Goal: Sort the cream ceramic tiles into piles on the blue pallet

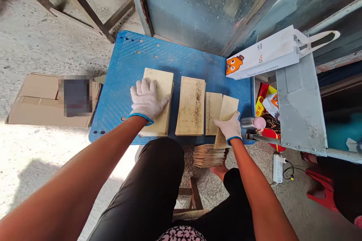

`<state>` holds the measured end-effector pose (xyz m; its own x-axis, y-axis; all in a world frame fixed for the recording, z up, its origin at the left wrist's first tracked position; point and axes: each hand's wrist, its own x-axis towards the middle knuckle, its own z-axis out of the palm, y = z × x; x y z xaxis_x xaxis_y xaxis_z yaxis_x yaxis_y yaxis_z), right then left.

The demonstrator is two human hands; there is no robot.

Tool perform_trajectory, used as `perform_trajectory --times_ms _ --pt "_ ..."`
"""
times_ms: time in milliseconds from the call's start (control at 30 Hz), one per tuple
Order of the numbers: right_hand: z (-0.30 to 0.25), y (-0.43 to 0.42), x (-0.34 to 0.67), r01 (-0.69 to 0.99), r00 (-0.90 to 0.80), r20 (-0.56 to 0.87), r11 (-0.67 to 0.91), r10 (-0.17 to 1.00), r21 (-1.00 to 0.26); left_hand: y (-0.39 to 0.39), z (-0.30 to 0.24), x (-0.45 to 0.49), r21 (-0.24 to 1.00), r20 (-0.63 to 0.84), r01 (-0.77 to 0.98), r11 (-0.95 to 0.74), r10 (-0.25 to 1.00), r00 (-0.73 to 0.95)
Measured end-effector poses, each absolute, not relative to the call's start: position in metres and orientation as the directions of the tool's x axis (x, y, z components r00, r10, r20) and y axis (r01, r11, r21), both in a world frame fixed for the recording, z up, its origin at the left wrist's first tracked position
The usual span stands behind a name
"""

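Observation:
My left hand [145,99], in a white knit glove with a blue cuff, lies flat with fingers spread on a stack of pale rectangular boards [161,83]. To its right is a second pale stack [190,107], its top face marked with dark specks. A shorter, narrower stack [213,109] follows, also speckled. My right hand [230,127], gloved the same way, grips a narrow pale board [229,103] by its right edge. That board is tilted, overlaps the short stack's right side and reaches past the near table edge. The fingers under it are hidden.
These stacks lie on a blue plastic table [124,67]. More boards are piled [207,156] below its front edge. A pink-capped bottle [256,122], a white paper bag [263,54] and a grey metal surface [301,109] stand right. Flattened cardboard [34,99] and a power strip [277,168] lie on the floor.

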<state>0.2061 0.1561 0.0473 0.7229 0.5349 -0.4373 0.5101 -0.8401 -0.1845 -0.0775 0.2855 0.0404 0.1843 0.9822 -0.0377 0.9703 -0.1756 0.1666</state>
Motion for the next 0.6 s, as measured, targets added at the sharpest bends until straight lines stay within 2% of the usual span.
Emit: perform_trajectory --times_ms 200,600 --pt "0.017 0.19 0.204 0.583 0.724 -0.416 -0.811 0.549 -0.056 0.278 0.037 -0.075 0.212 -0.067 0.966 -0.148 0.984 0.166" --pt "-0.015 0.213 0.188 0.576 0.734 -0.431 -0.818 0.525 -0.014 0.28 0.035 -0.075 0.279 -0.06 0.953 -0.117 0.989 0.138"
